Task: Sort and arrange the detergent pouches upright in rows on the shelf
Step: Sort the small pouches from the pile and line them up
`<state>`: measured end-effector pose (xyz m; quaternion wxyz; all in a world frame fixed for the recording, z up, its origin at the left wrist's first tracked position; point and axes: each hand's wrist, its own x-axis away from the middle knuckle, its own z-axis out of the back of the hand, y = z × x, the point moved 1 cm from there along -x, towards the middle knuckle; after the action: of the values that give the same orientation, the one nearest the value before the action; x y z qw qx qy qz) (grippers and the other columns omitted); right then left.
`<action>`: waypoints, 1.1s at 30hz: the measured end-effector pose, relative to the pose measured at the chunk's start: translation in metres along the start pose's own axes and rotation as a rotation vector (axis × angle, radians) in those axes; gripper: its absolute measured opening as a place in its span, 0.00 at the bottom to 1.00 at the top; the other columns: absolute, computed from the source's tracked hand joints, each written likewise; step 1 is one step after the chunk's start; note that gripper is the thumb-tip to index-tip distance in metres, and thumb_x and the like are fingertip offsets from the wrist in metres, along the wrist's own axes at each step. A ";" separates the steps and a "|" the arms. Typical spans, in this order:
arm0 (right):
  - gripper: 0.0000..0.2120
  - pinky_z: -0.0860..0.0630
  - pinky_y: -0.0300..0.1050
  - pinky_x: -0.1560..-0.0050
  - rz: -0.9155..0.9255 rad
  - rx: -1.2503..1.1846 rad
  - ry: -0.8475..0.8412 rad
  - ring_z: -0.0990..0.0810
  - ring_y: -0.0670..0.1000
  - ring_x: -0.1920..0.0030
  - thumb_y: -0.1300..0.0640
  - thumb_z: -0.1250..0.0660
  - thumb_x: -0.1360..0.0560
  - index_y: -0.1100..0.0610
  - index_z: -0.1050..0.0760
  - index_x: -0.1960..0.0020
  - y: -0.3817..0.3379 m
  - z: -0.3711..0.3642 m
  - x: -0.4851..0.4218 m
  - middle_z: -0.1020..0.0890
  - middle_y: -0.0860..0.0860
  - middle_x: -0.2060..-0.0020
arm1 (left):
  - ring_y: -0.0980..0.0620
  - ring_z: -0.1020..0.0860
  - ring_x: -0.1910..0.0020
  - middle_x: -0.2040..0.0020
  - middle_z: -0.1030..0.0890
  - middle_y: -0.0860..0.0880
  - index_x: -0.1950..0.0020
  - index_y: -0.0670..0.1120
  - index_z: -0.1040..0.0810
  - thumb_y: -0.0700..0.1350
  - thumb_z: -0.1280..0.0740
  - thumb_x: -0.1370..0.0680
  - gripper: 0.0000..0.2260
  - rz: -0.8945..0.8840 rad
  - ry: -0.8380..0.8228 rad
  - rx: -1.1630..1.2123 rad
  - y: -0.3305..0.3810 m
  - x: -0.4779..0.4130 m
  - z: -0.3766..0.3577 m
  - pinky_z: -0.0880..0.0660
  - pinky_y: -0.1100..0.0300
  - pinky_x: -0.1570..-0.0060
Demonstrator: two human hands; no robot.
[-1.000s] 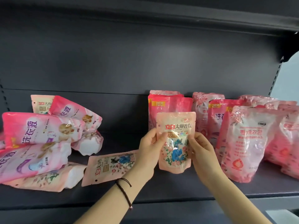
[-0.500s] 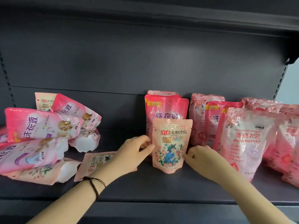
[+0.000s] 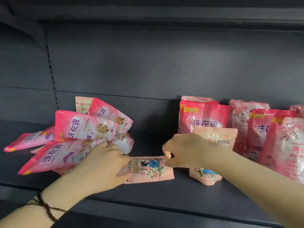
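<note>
A peach floral pouch [image 3: 150,169] lies flat on the dark shelf [image 3: 164,195], in the middle. My left hand [image 3: 105,162] covers its left end with curled fingers. My right hand [image 3: 185,150] pinches its upper right corner between thumb and fingers. A matching peach pouch [image 3: 215,139] stands upright just right of it, partly hidden by my right forearm. Behind and to the right, pink pouches [image 3: 203,117] stand upright in rows. On the left, several pink pouches [image 3: 85,127] lie in a loose heap.
The shelf's back panel [image 3: 156,63] rises behind everything and an upper shelf [image 3: 148,14] hangs overhead. A slotted upright [image 3: 51,76] runs down at the left. Bare shelf shows between the heap and the standing rows.
Both hands let go of the upright peach pouch, which now stands in front of the pink row. They moved left and down onto the flat peach pouch. The view shifted left.
</note>
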<state>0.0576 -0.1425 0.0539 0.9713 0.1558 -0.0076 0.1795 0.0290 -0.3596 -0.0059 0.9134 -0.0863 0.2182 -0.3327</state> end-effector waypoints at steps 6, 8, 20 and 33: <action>0.18 0.21 0.52 0.48 -0.010 -0.107 -0.075 0.20 0.53 0.49 0.45 0.40 0.21 0.57 0.21 0.43 -0.021 -0.004 -0.074 0.18 0.52 0.47 | 0.56 0.27 0.45 0.50 0.22 0.58 0.47 0.55 0.24 0.64 0.48 0.24 0.19 0.002 0.041 0.051 -0.044 0.004 -0.002 0.37 0.59 0.48; 0.19 0.23 0.53 0.45 -0.018 -0.255 -0.118 0.19 0.55 0.48 0.47 0.43 0.20 0.60 0.21 0.45 -0.026 -0.013 -0.097 0.18 0.54 0.47 | 0.58 0.27 0.45 0.48 0.22 0.60 0.46 0.57 0.25 0.64 0.47 0.24 0.18 0.024 0.065 0.178 -0.049 0.006 -0.010 0.35 0.60 0.45; 0.09 0.24 0.37 0.49 -0.246 -0.843 -0.073 0.20 0.45 0.50 0.58 0.37 0.21 0.55 0.20 0.45 -0.025 -0.057 -0.121 0.19 0.45 0.53 | 0.67 0.35 0.51 0.46 0.25 0.65 0.45 0.60 0.28 0.62 0.46 0.22 0.13 0.060 0.177 0.461 -0.056 0.013 -0.049 0.40 0.65 0.48; 0.10 0.20 0.38 0.59 -0.339 -1.700 0.678 0.16 0.50 0.59 0.60 0.40 0.19 0.59 0.22 0.54 -0.019 -0.042 -0.028 0.15 0.53 0.60 | 0.68 0.28 0.42 0.42 0.25 0.69 0.38 0.63 0.28 0.68 0.43 0.29 0.22 0.173 0.070 1.083 -0.020 -0.004 -0.037 0.29 0.66 0.44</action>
<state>0.0361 -0.1564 0.0064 0.7228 -0.6697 0.1704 0.0054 -0.0016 -0.3726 -0.0315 0.8434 0.4256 0.0521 -0.3239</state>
